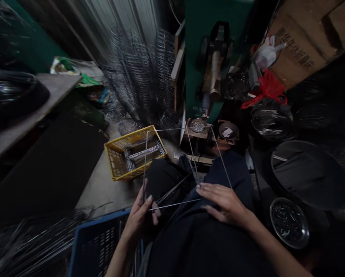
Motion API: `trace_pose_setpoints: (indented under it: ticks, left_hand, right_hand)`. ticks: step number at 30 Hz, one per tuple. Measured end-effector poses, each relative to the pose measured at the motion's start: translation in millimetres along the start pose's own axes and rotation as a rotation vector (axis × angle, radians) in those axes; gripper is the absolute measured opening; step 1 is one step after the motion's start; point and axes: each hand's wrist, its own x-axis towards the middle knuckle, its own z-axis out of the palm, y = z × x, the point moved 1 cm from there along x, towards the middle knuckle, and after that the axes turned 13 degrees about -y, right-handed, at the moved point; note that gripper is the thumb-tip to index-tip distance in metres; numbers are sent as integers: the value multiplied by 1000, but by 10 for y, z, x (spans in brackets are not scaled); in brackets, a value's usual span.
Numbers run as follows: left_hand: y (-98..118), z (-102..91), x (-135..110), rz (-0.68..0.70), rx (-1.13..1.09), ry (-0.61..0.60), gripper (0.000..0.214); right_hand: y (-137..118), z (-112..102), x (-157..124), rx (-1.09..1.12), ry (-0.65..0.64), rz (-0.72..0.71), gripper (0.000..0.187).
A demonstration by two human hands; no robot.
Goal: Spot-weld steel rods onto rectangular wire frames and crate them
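Note:
A thin metal wire frame (146,152), bent into a roughly rectangular outline, extends from above my lap toward the green machine. My left hand (140,207) pinches its left side between thumb and fingers. On the other side my right hand (226,201) has its fingers closed over the wire, palm down; its fingertips partly cover the grip. More thin wires cross between the hands above my dark trousers, and I cannot tell whether they all belong to one piece. The far edge of the frame passes in front of a small dish (198,125) of tiny metal pieces at the machine's base.
A yellow crate (115,177) with wire pieces stands ahead on the left, a blue crate (74,246) below it. The green machine (195,77) rises ahead. To the right are a metal bowl (289,223) of small parts and a dark round container (307,173). Wire stacks (143,73) stand behind.

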Motion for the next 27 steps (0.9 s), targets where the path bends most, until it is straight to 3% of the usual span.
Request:
trace_pose_setpoints:
  ticks: [6, 13, 23, 27]
  left_hand:
    - [-8, 156, 146, -72, 10, -109, 91]
    - [47, 415, 273, -81, 41, -136, 89]
    - [-62, 444, 369, -95, 47, -225, 89]
    - [-100, 394, 398, -82, 39, -237, 85]
  right_hand:
    - [88, 141, 46, 63, 31, 77, 53]
    - [105, 179, -34, 120, 46, 157, 53]
    - [175, 250, -108, 88, 44, 215, 50]
    - [227, 202, -346, 2, 26, 339, 46]
